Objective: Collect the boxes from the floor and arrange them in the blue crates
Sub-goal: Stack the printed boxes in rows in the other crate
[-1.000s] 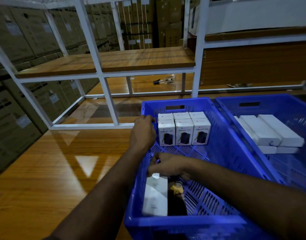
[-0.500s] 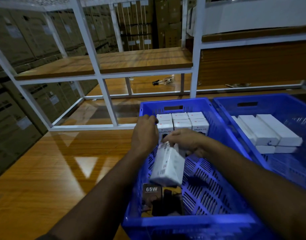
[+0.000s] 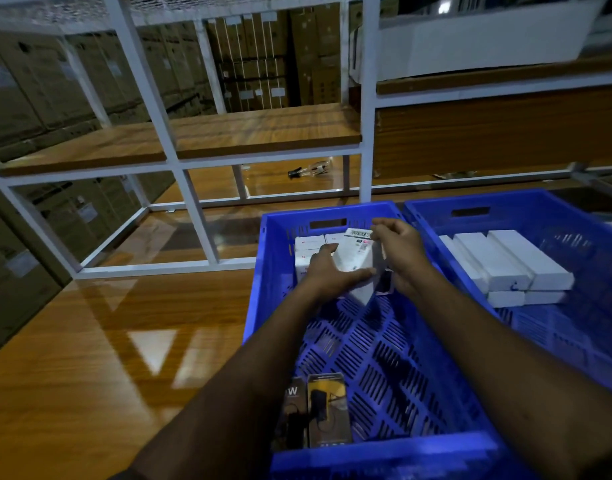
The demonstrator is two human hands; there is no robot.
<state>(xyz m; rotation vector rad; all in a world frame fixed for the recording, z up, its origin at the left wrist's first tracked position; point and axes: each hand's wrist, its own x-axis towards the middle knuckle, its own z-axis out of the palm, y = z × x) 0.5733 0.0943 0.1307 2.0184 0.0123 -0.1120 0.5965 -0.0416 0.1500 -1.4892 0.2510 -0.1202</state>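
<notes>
— Looking at the near blue crate (image 3: 273, 306), what are the two hands doing?

— Both are on one white box (image 3: 356, 261) at the crate's far end. The left hand (image 3: 328, 275) lies along the box's left and lower side, fingers mostly straight and pressed flat against it, thumb pointing toward the crate's far wall. The right hand (image 3: 401, 251) grips the box's right edge, fingers curled round it near the printed top face.

— Is the box standing straight?

— No, it is tilted, its printed end toward the crate's far wall and one corner pointing down at the slotted floor. Whether that corner touches the floor I cannot tell.

— What else is inside that crate?

— A row of small white boxes (image 3: 309, 245) stands against the far wall, partly hidden behind the held box and the left hand. At the crate's near wall lie two dark boxes (image 3: 327, 410) side by side, one marked with a large W.

— And beside the crate?

— A second blue crate (image 3: 470, 202) sits touching its right side. Long white boxes (image 3: 505, 258) lie stacked inside that one, toward its far end.

— What do the crates rest on?

— A glossy wooden surface (image 3: 89, 358) that spreads out to the left of the near crate. Beyond the crate's far wall stands a white metal rack (image 3: 193, 202) with wooden shelves, and behind that, stacked brown cartons (image 3: 27, 98).
</notes>
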